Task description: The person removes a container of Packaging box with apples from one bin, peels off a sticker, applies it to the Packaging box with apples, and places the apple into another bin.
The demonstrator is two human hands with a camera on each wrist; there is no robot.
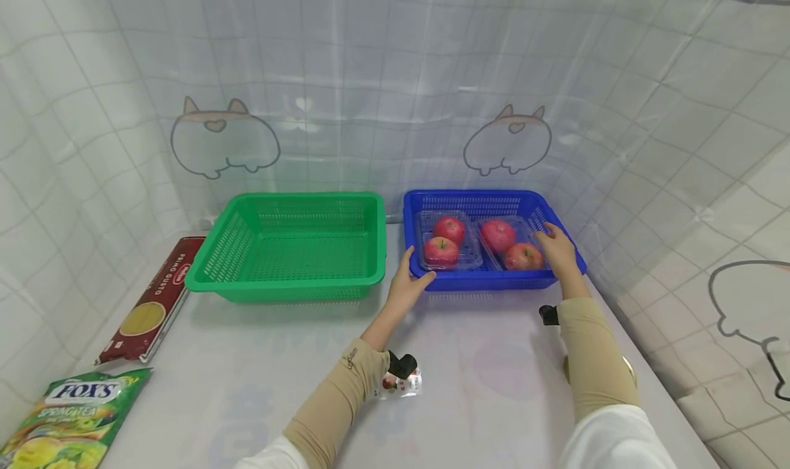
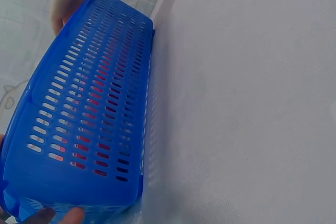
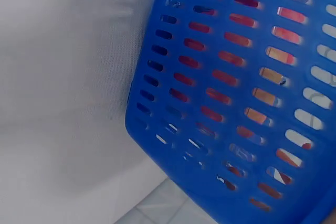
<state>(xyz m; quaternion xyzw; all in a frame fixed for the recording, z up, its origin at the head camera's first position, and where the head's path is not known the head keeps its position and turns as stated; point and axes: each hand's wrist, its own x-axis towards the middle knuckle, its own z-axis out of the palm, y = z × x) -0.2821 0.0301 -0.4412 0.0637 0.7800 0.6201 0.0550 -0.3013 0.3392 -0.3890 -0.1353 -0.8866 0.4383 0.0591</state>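
A blue plastic basket (image 1: pixel 487 280) with slotted walls stands on the table, right of centre in the head view. Inside lie two clear plastic trays side by side, the left one (image 1: pixel 472 255) and the right one, each holding two red apples (image 1: pixel 441 251). My left hand (image 1: pixel 404 287) grips the basket's front left corner, thumb at the front rim. At the right rim, my right hand (image 1: pixel 560 253) holds on with its fingertips over the edge. The slotted basket wall (image 2: pixel 47 177) fills much of the left wrist view, red showing through. The right wrist view also shows the basket (image 3: pixel 294 198) close up.
A green basket (image 1: pixel 290 292) stands left of the blue one. Along the left edge lie a dark red pasta package (image 1: pixel 151 297) and a green FOX'S bag (image 1: pixel 74 421). A small packet (image 1: pixel 407 387) is partly behind the left wrist. Curtains (image 1: pixel 370 112) enclose the table.
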